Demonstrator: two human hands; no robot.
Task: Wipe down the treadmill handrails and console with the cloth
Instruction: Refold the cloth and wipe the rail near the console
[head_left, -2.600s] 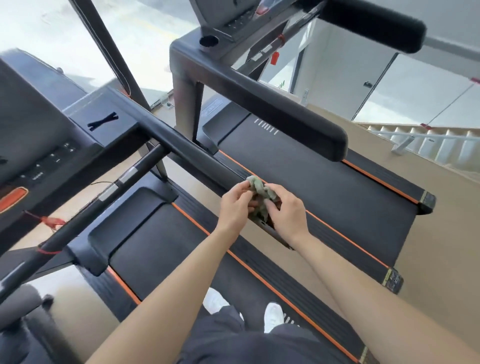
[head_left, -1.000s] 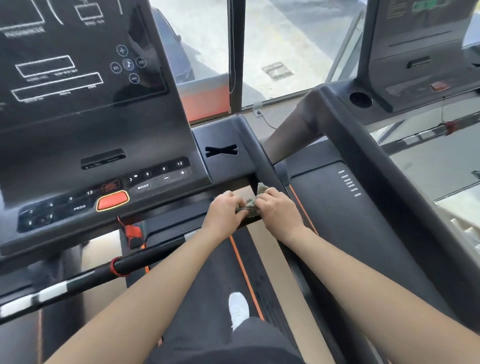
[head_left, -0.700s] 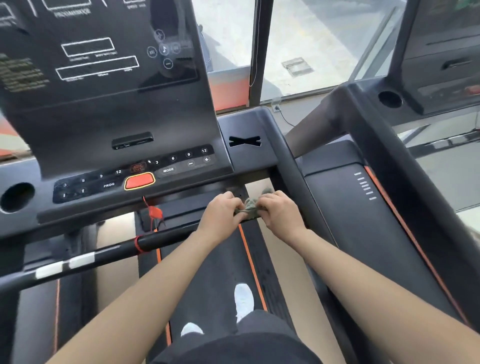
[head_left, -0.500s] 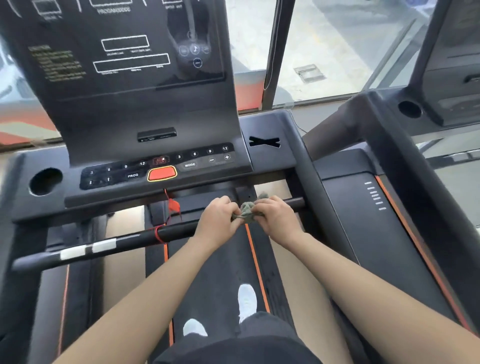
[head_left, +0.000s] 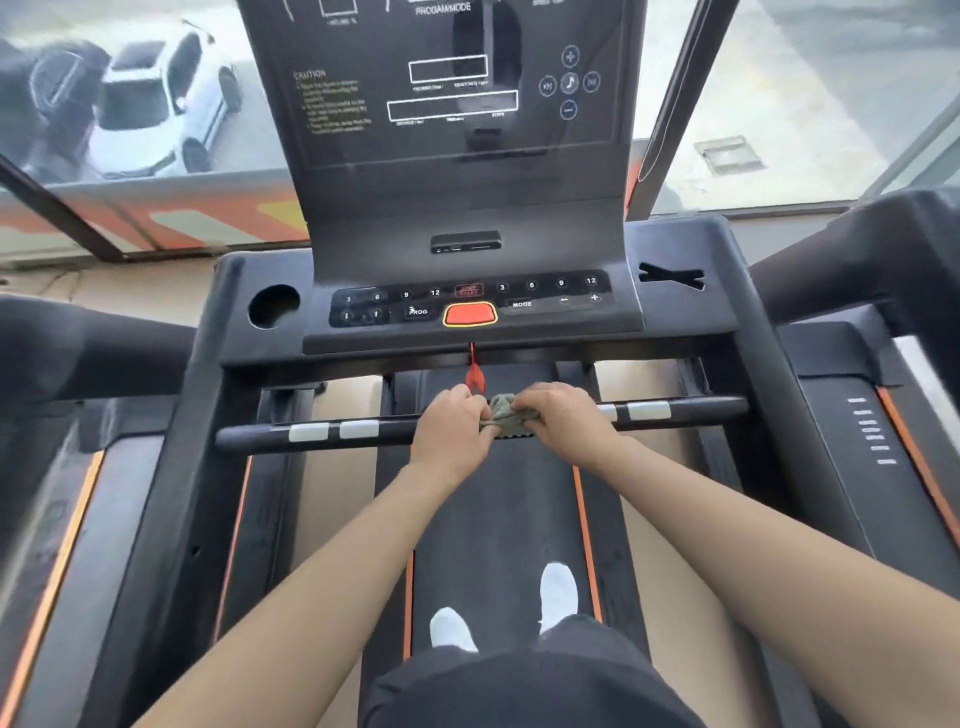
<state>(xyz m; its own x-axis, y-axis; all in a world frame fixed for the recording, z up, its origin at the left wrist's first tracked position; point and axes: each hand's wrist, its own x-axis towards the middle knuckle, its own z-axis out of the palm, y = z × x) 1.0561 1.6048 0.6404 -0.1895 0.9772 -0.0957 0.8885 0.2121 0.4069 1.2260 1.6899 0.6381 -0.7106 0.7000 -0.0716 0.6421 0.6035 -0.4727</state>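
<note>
Grey-green cloth, pinched between the curled left hand and right hand, now sits mid-crossbar beneath the console, having come in from the right-hand rail. Black belt underfoot; a white car is parked outside the window.

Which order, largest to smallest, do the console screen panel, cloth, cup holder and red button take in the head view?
1. console screen panel
2. cloth and cup holder: look alike, and the cloth is bunched and partly hidden, so unranked
3. red button
</note>
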